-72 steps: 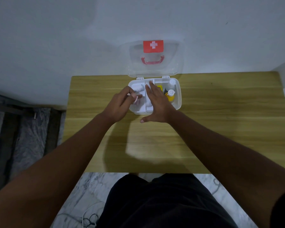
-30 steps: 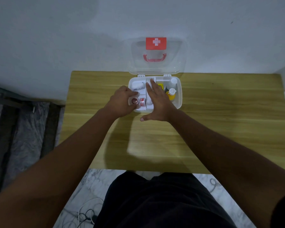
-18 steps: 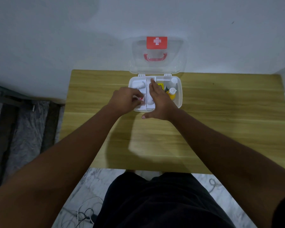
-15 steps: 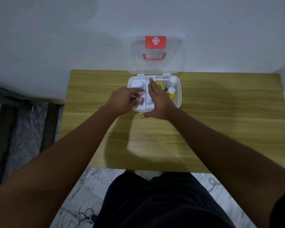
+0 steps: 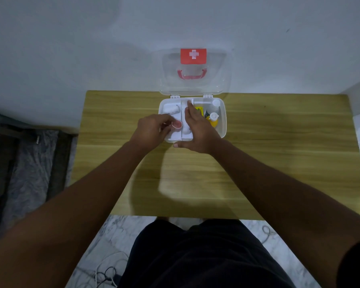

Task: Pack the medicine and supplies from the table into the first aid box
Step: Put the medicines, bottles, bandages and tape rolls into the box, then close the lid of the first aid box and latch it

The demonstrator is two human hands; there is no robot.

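The white first aid box [image 5: 223, 121] stands open at the table's far edge, its clear lid [image 5: 195, 80] with a red cross label leaning on the wall. My left hand [image 5: 150, 130] hovers over the box's left compartment, fingers pinched on a small roll with a red core [image 5: 177, 125]. My right hand [image 5: 197, 129] lies flat across the middle of the box, fingers spread, thumb on the front rim. A white case [image 5: 170, 109] fills the back left compartment. A yellow bottle with a white cap [image 5: 213, 119] and a white bottle [image 5: 216, 103] stand on the right side.
The wooden table [image 5: 279, 163] holds only the box. A white wall rises right behind it. Dark steps lie to the left, and cables [image 5: 106, 275] sit on the marble floor near my legs.
My left hand has kept shifting the small red-cored roll inside the left compartment, turning it so its red end faces up. My right hand has stayed flat on the box.
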